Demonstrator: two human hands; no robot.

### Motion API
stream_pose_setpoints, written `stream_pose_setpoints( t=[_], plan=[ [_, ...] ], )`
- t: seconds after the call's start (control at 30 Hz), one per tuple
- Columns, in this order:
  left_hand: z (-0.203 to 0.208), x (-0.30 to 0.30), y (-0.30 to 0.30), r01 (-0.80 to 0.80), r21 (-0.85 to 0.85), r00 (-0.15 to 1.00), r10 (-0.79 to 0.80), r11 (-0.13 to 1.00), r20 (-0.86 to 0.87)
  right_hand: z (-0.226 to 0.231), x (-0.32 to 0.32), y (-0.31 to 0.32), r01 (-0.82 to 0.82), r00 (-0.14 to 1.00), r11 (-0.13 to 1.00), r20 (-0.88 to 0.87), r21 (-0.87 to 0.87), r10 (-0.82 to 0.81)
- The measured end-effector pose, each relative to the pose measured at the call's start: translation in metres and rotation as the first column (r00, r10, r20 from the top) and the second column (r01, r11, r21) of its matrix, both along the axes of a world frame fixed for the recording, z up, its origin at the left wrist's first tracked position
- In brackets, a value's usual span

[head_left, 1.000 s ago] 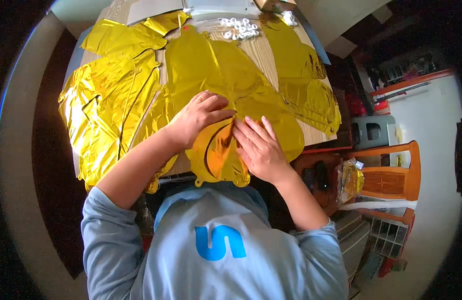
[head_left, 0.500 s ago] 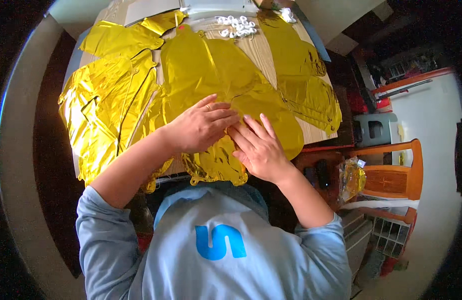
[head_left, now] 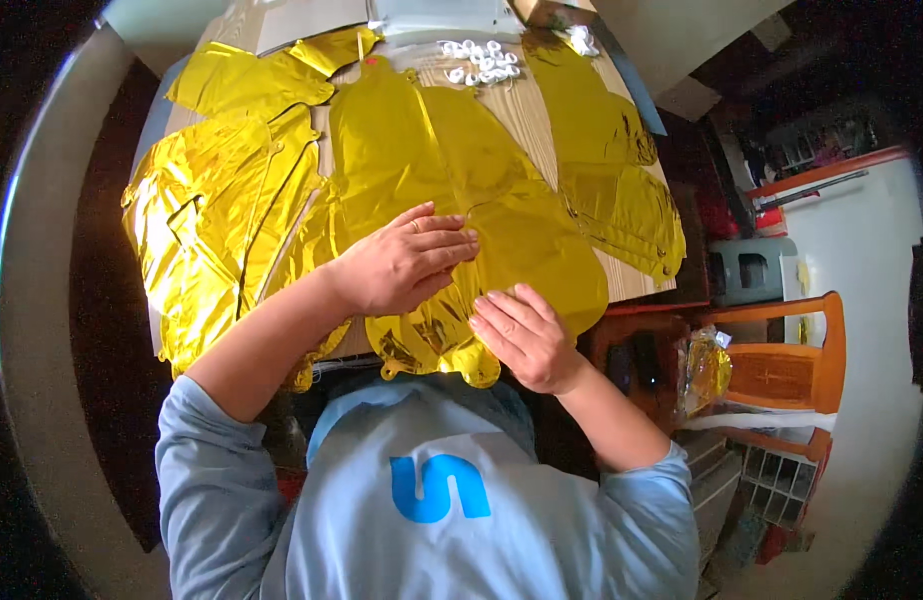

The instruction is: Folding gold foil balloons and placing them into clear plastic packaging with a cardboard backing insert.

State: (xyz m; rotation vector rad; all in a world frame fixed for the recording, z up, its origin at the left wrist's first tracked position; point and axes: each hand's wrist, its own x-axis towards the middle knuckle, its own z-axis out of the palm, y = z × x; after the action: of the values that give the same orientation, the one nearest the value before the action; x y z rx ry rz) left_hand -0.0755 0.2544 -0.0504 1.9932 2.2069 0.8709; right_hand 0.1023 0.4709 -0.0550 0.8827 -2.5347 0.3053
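Wooden table (head_left: 542,120) fills the upper middle of the view, almost wholly covered with flat gold foil balloons. Beyond its right edge stand an orange wooden chair (head_left: 792,365) and a grey box (head_left: 752,270), with a crinkled gold bag (head_left: 704,368) hanging near the chair. Small white clips (head_left: 479,60) lie in a heap at the far end of the table.

At the near edge lies one foil balloon (head_left: 452,190), spread flat, its lower lobes hanging slightly over the table's rim toward the person. Left hand (head_left: 402,262) lies palm down on it, fingers stretched out flat and close together, pointing right; it grips nothing, only presses the foil. Right hand (head_left: 527,335) rests just below and to the right, palm down on the balloon's lower lobe, fingers straight and slightly spread, pointing up and left, likewise pressing rather than gripping. The two hands' fingertips are near each other but apart.

A stack of balloons (head_left: 212,230) lies to the left, more balloons (head_left: 622,190) to the right
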Motion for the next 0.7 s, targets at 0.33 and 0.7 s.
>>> stream_pose_setpoints(
  t=[0.33,0.7],
  plan=[
    [0.014,-0.027,-0.004,-0.194,0.215,0.981,0.184,0.957,0.069,0.029,-0.009,0.001,-0.070,0.992,0.993,0.107,0.093,0.060],
    [-0.001,-0.050,-0.005,-0.330,0.002,0.942,0.329,0.944,-0.063,0.053,-0.162,0.042,0.569,0.736,0.800,0.552,-0.191,-0.392]
  ],
)
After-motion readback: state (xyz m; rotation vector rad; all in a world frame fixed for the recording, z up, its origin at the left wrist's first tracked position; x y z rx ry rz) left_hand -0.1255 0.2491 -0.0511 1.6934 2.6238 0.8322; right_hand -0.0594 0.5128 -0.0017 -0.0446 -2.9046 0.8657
